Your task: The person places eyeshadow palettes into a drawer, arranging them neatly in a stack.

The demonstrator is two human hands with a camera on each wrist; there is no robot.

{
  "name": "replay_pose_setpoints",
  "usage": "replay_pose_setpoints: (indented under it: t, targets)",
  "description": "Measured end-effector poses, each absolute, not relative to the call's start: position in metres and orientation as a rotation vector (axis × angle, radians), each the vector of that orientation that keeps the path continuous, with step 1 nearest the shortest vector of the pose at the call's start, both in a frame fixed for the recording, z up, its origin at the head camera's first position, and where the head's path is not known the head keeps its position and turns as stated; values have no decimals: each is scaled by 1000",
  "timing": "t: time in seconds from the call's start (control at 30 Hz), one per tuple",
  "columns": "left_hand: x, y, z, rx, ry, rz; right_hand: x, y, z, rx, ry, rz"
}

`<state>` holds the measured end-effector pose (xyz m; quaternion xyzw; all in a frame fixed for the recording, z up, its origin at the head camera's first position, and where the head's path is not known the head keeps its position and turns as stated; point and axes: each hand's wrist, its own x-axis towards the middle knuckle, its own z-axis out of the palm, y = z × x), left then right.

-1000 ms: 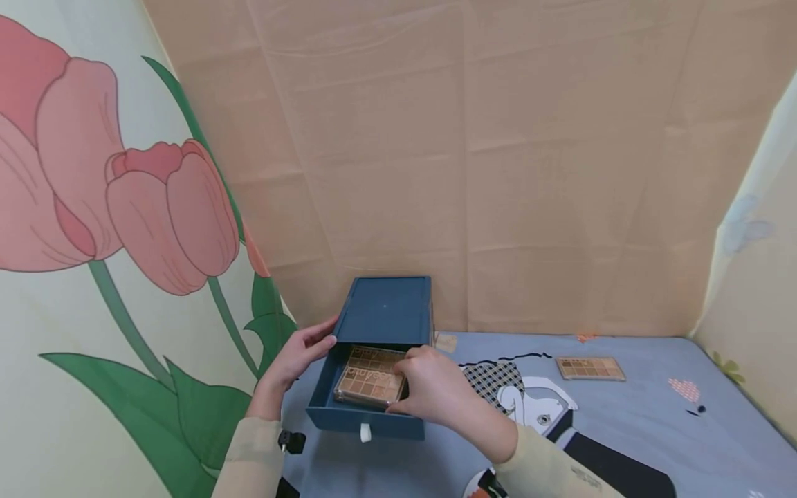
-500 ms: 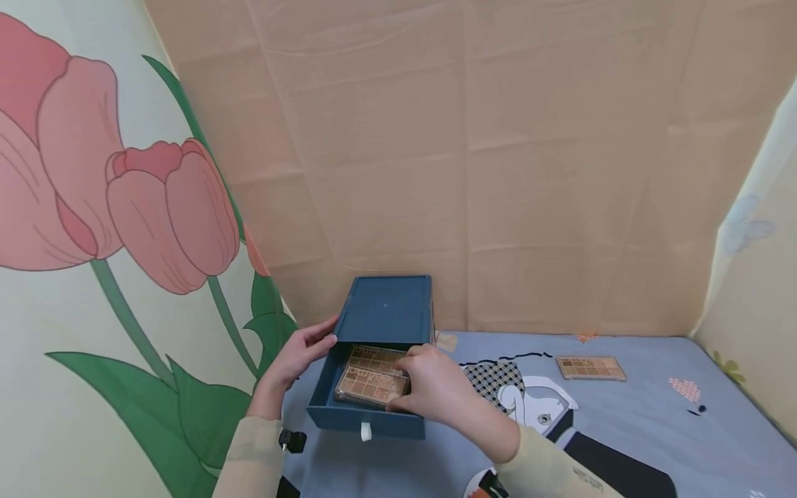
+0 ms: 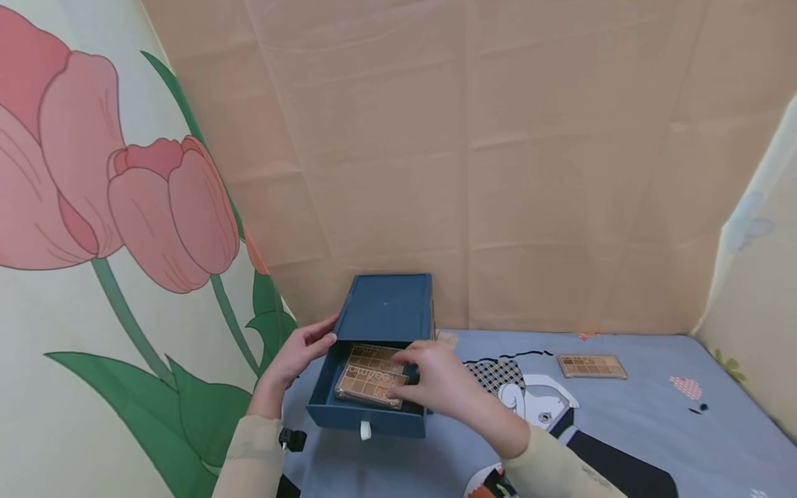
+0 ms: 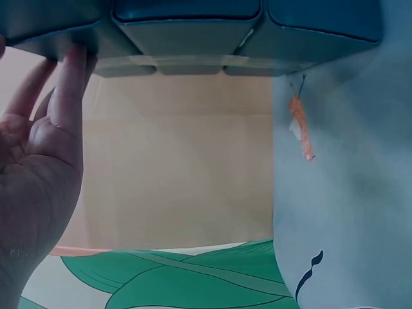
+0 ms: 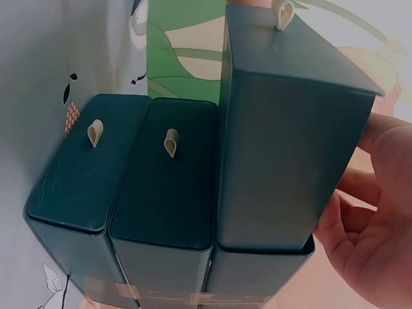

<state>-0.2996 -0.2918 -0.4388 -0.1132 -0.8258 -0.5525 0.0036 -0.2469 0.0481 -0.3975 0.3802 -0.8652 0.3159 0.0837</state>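
In the head view, a dark blue drawer box stands on the blue cloth with its top drawer pulled out. Inside lie two eyeshadow palettes, one overlapping the other. My right hand hovers at the upper palette's right edge, thumb and fingers apart with a gap between them. Whether the fingertips touch the palette is hard to see. My left hand rests against the box's left side, fingers fairly straight; the left wrist view shows its fingers touching the box wall.
Another eyeshadow palette lies on the cloth to the right. The right wrist view shows two pushed-in drawers with loop pulls beside the extended one. A tan hanging sheet closes off the back, and a tulip-printed wall the left.
My right thumb and fingers have spread and lifted slightly from the palette's right edge, and the hand has shifted a little up and right. The palettes, drawer and left hand have stayed put.
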Motion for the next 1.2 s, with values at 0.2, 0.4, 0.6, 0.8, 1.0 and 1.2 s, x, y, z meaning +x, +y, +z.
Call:
replay_pose_setpoints:
  t: [0.2, 0.4, 0.6, 0.8, 1.0, 1.2]
  targets:
    - [-299, -291, -438, -339, -2586, -1729, -250, 56, -402, 1146, -2516, 1209]
    - [-298, -293, -439, -353, -2592, -1711, -252, 71, -414, 1143, -2335, 1456]
    - [-297, -294, -439, -343, -2583, -1724, -261, 105, -430, 958, -2322, 1551]
    - [-299, -291, -438, -356, -2575, -1735, -281, 165, -456, 676, -2460, 1599]
    - [-299, -290, -438, -354, -2568, -1763, -298, 228, -488, 524, -2573, 1525]
    - [-298, -290, -438, -339, -2564, -1771, -312, 275, -517, 525, -2655, 1386]
